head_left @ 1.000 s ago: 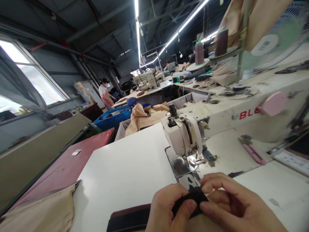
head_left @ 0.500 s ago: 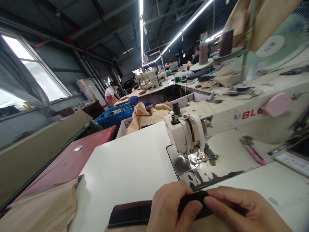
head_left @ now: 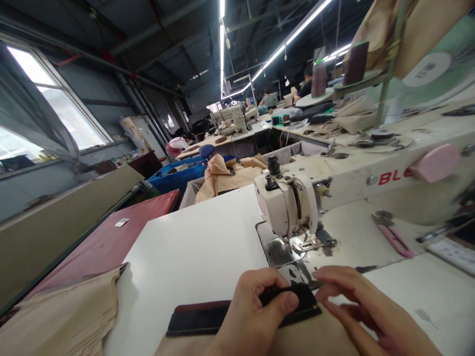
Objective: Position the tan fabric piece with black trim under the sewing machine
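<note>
My left hand (head_left: 256, 306) is closed on a black strip (head_left: 200, 319) with a brown edge, thumb on top. The strip runs along the upper edge of a beige fabric piece (head_left: 311, 336), held at the front of the table. Beside the strip's right end, my right hand (head_left: 371, 306) has its fingers apart, the tips close to the corner; whether they touch it I cannot tell. Just beyond both hands stands a sewing machine (head_left: 285, 202), its presser foot (head_left: 306, 244) over the metal plate. No fabric lies under the foot.
Stacked beige fabric (head_left: 74, 311) lies at the left on the white table (head_left: 178, 252). Pink-handled thread snips (head_left: 395, 237) rest on the machine bed. Behind are a grey bin with beige cloth (head_left: 230, 178), a blue basket (head_left: 174, 173) and a co-worker bending (head_left: 177, 146).
My right fingers have loosened from the strip's right end and moved slightly apart, exposing its corner. My left hand keeps its grip. The co-worker at the back has bent lower.
</note>
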Motion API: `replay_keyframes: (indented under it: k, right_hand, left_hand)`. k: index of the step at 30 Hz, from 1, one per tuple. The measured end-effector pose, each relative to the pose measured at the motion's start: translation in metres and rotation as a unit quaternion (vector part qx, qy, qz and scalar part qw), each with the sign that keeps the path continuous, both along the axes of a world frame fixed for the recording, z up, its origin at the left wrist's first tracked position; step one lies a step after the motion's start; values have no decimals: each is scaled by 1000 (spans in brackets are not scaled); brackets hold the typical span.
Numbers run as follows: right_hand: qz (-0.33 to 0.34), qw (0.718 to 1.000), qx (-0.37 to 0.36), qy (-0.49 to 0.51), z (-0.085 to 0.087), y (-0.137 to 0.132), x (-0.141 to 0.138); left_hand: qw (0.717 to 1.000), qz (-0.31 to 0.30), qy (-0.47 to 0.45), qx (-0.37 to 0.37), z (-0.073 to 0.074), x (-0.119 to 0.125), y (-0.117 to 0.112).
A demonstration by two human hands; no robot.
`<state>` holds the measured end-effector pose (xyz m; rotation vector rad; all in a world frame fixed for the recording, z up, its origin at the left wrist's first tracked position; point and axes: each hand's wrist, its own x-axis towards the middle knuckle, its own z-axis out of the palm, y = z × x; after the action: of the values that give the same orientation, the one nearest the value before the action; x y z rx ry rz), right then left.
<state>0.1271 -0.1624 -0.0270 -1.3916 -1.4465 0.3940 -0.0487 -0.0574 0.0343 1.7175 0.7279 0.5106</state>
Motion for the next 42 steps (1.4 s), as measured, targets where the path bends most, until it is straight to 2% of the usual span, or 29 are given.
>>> replay_keyframes:
  k: [2, 5, 7, 9, 11, 15, 22, 24, 27, 33, 38, 42]
  right_hand:
    - [4, 988, 80, -133, -13, 1, 16]
    - [63, 965, 115, -228, -16, 9, 36]
    - [144, 960, 87, -224, -9, 21, 45]
    - [219, 952, 29, -214, 1, 38, 50]
    - [250, 945, -25, -210, 7, 54, 52]
    - [244, 949, -36, -197, 5, 72, 54]
    - [166, 968, 12, -187, -33, 76, 58]
    - [144, 970, 26, -192, -39, 78, 57]
    - [125, 967, 36, -220, -34, 81, 56]
    - [156, 942, 38, -294, -7, 81, 58]
    - [150, 946, 54, -283, -11, 80, 55]
    - [168, 950, 52, -259, -15, 83, 55]
  left_hand:
    - [1000, -14, -13, -10, -2, 8, 9]
    - [999, -28, 31, 29, -14, 24, 26]
    - [988, -20, 104, 109, -26, 37, 37]
    - [969, -2, 167, 181, -37, 49, 48]
    - [957, 18, 200, 208, -46, 59, 57]
    - [936, 37, 262, 232, -52, 70, 69]
    - [924, 36, 304, 229, -53, 75, 82]
    - [923, 35, 304, 233, -53, 75, 85]
    - [921, 33, 304, 242, -53, 77, 87]
    - [918, 32, 303, 255, -53, 77, 86]
    - [917, 31, 294, 268, -58, 78, 90]
    - [915, 45, 288, 278, -54, 79, 91]
